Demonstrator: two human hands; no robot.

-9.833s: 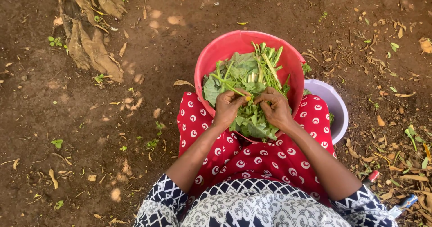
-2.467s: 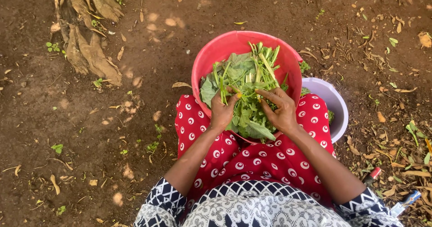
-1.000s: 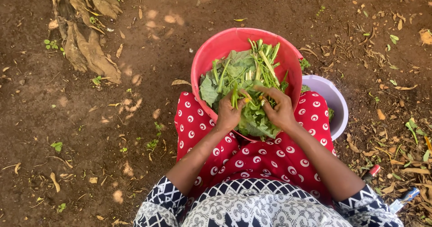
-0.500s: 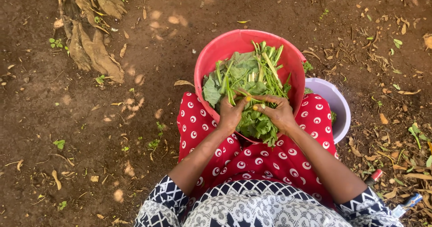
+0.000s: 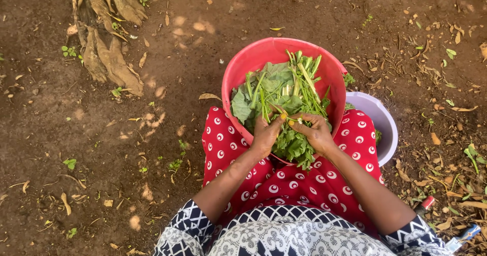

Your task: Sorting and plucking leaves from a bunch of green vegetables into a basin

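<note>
Greens fill the picture's middle, and both your hands are in among them. Your left hand (image 5: 266, 133) is curled over the near left part of the heap, fingers bent in and pinched on a thin green stalk (image 5: 263, 105) that runs up and away from your thumb. Your right hand (image 5: 315, 132) sits just beside it, fingertips drawn together and meeting the left ones at the same spot, closed on the leafy greens (image 5: 282, 103) right where a small yellowish bit shows between the two hands. A bunch of darker leaves hangs below your fingers toward your lap. The heap lies in a red basin (image 5: 243, 63) resting on your knees, broad flat leaves to the left, a sheaf of thick pale stalks pointing to the far right rim. Under the basin your red skirt (image 5: 297, 182) with white rings spreads across both legs. Just to the right, partly tucked behind your right knee, stands a pale lilac bucket (image 5: 381, 125), touching or almost touching the basin; what it holds is mostly hidden. Tree roots (image 5: 104, 38) twist across the bare brown ground at far left, and dry leaves (image 5: 446, 154) litter the soil at the right.
</note>
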